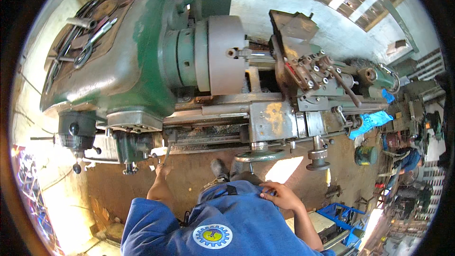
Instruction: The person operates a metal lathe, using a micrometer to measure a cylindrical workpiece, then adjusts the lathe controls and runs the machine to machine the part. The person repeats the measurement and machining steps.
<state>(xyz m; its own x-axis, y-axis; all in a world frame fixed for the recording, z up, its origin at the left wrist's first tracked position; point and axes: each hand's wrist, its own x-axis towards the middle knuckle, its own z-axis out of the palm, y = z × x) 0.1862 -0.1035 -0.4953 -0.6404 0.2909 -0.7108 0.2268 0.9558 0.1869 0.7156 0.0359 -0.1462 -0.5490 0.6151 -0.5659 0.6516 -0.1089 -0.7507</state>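
A large green metal lathe [151, 47] stretches across the view in front of me. My left hand [162, 169] is closed round the lower end of a metal lever [168, 150] that hangs below the bed at the headstock end. My right hand [280, 196] rests beside my waist against the blue shirt, its fingers loosely bent and apart, with nothing seen in it. To the right of the headstock sits the big round chuck [226, 56]. A handwheel [259, 154] on the carriage apron is closest to my right hand, but apart from it.
Tools including a pair of pliers [97, 35] lie on the headstock. The tool post [315, 71] with its handle sits on the carriage. Blue cloth [372, 124] hangs at the bed's right end. A green bucket [366, 155], a blue rack [339, 215] and another person [408, 160] are at the right.
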